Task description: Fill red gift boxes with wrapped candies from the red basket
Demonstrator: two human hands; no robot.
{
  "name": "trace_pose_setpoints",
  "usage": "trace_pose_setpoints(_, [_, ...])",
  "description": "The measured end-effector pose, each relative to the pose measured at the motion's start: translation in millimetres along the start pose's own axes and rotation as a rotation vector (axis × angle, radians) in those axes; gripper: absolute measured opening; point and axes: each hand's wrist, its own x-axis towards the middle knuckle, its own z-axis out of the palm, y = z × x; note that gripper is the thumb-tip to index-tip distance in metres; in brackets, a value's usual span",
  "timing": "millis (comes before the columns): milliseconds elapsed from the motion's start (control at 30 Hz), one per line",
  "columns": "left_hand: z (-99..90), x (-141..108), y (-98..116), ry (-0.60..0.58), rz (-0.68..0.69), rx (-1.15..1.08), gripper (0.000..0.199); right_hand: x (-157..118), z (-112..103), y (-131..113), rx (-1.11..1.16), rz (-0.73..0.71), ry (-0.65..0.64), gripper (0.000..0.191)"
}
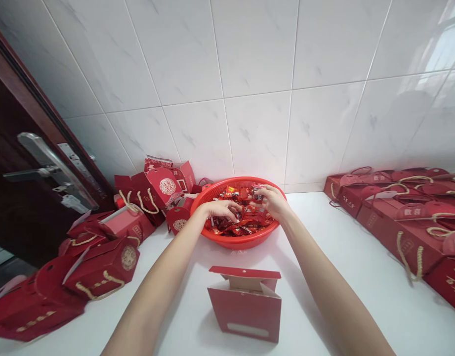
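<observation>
Packets (249,217) crowd the basket (239,242), right fingers (268,191) apparently gripping one.

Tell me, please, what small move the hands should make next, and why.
I'd probably bring the small packet in the right hand to the red box, since the fingers already grip it and the box stands open-topped, nearer than the basket.

"歡喜" on red box flaps (412,211)
</observation>
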Motion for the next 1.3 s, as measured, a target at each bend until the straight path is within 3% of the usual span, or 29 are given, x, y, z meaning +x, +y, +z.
trace_pose_setpoints(233, [-2.2, -3.6, 1.9, -0.024, 0.025, 0.020, 0.066, -2.6, 2.0, -1.8, -0.018, -0.001, -0.011, 0.022])
trace_pose_setpoints(433, [-2.2, -5.2, 5.0, 0.026, 0.071, -0.019, 0.045, -3.2, 2.3, -2.2, -0.018, -0.005, -0.008, 0.017])
trace_pose_setpoints(600, [-2.9, 0.5, 3.5, 0.155, 0.182, -0.118, 0.026, -1.4, 1.3, -1.0, -0.022, 0.002, -0.003, 0.013])
trace_pose_setpoints(800, [-3.4, 9.0, -2.8, 0.329, 0.253, -0.332, 0.020, -1.8, 1.4, -1.3, -0.013, 0.004, -0.014, 0.015])
trace_pose_setpoints(967, [-2.6, 13.4, -7.0, 0.274, 0.191, -0.453, 0.016, -3.7, 2.3, -3.2, -0.022, 0.004, -0.005, 0.014])
trace_pose_setpoints(1100, [0.0, 13.8, -7.3, 0.298, 0.169, -0.371, 0.006, -3.1, 2.3, -2.7, -0.009, 0.000, 0.000, 0.015])
trace_pose_setpoints(1300, [5.7, 5.6, -1.2, 0.221, 0.176, -0.030, 0.023, -2.7, 2.6, -1.9, -0.001, -0.007, 0.023, 0.016])
